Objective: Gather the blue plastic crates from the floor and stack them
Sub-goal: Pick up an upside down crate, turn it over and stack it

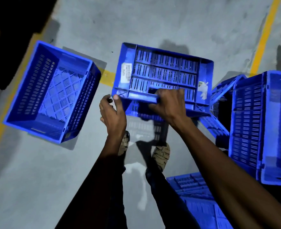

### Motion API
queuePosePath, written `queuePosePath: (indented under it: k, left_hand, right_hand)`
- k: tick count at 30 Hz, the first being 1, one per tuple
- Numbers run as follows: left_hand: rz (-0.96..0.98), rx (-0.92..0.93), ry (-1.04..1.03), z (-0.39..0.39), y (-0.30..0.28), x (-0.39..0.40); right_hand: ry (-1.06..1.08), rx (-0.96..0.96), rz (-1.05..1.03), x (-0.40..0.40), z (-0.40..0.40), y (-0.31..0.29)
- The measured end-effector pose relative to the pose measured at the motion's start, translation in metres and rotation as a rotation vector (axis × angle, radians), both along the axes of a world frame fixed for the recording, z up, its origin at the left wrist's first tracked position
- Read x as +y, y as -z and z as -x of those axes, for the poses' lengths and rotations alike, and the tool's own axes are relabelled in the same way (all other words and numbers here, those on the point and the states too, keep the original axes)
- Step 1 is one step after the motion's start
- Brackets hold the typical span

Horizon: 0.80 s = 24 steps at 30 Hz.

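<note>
Right hand (168,104) gripping tipped crate (163,71)

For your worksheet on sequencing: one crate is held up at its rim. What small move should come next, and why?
Probably bring the left hand fully onto the held crate. Only the right hand grips its rim firmly; the left merely touches a corner, so the crate hangs tilted above the floor. A second grip would steady it before carrying.

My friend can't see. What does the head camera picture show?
A person's right hand grips the handle slot of a blue crate tipped on its side, while the left hand touches its corner. Another blue crate lies on the grey floor to the left; more stand at right.
</note>
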<state>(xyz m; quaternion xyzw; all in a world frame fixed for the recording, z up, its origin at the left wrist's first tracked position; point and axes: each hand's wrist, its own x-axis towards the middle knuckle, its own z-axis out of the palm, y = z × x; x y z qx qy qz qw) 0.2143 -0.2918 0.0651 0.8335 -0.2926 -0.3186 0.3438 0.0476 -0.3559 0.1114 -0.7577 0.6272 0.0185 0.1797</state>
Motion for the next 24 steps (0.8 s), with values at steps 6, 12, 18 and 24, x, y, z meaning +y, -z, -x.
queuePosePath:
  k: [6, 12, 18, 24]
  left_hand:
    - [-0.09, 0.084, -0.249, -0.015, -0.014, 0.038]
    - [-0.175, 0.13, -0.419, -0.006, -0.122, 0.086]
    - [0.001, 0.035, -0.573, -0.033, -0.217, 0.132]
    - [0.004, 0.052, -0.736, -0.079, -0.251, 0.185]
  right_hand:
    - [0.231, -0.098, 0.106, 0.019, -0.005, -0.052]
    - [0.355, -0.193, 0.066, 0.073, -0.011, -0.178]
    - [0.482, -0.345, 0.106, 0.14, -0.027, -0.301]
    - [0.429, -0.531, 0.22, 0.192, -0.037, -0.39]
